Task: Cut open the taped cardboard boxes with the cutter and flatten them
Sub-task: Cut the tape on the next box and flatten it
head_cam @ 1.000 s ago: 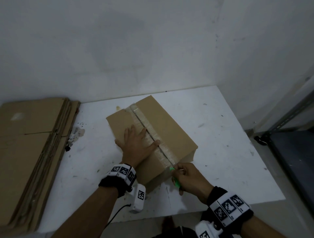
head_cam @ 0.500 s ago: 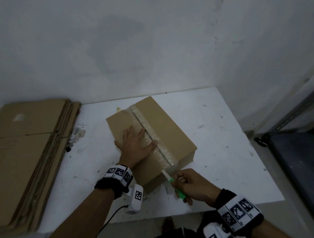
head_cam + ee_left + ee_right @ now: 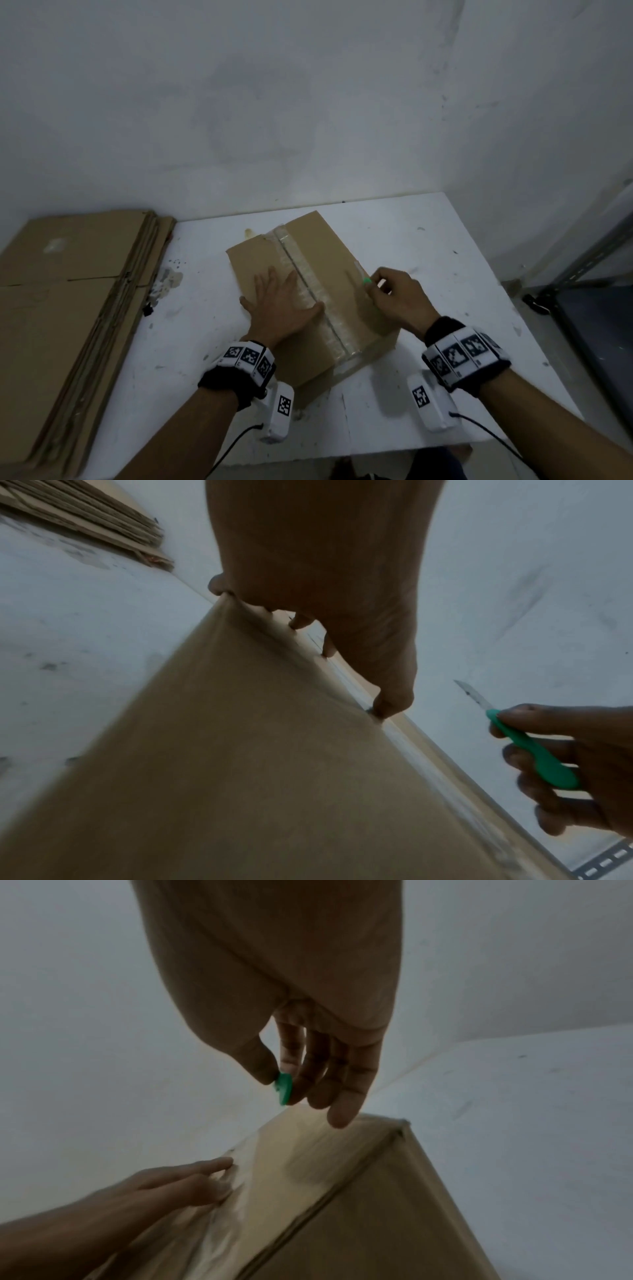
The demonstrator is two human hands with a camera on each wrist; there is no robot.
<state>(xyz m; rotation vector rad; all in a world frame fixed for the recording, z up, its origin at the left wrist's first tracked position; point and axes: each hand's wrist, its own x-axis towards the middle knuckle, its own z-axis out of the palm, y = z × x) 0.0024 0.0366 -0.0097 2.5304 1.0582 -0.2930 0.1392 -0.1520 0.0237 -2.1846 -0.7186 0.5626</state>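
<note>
The box [image 3: 301, 301] sits in the middle of the table [image 3: 428, 246]. Its tape line [image 3: 308, 291] runs away from the person. The left hand [image 3: 281, 308] lies flat beside it. The right hand [image 3: 397, 301], just right of the tape, grips the cutter [image 3: 527, 750].

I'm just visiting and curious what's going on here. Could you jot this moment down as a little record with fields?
surface: white table, marked with dark specks
box: cardboard box, closed, clear tape along its top seam
left hand: left hand lies flat on the box top beside the tape
right hand: right hand grips the cutter, above the box's right side
cutter: green handle, blade out, not touching the box
beside table: stack of flattened cardboard on the left
</note>
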